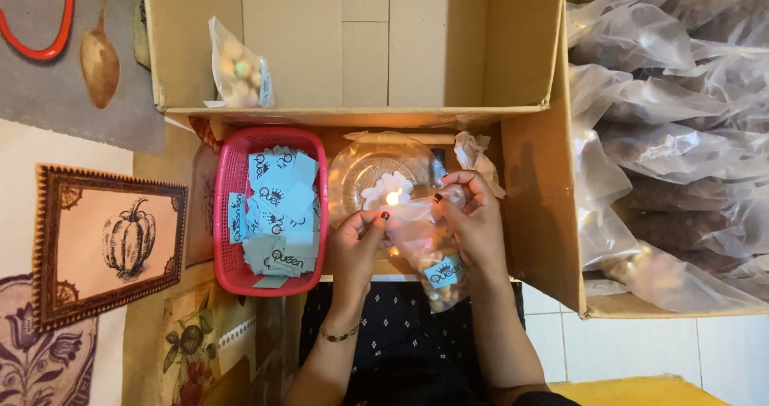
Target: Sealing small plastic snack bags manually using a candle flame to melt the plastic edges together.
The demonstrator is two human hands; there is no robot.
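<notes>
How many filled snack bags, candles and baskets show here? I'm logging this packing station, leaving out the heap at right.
Filled snack bags: 2, one in the box, one in the hands
Lit candles: 1
Pink baskets: 1
Total: 4

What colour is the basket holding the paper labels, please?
The basket is pink, seen best in the head view.

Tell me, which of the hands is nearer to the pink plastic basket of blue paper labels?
Left. The left hand is just right of the pink plastic basket, while the right hand is farther right, beyond the clear plastic bag.
</notes>
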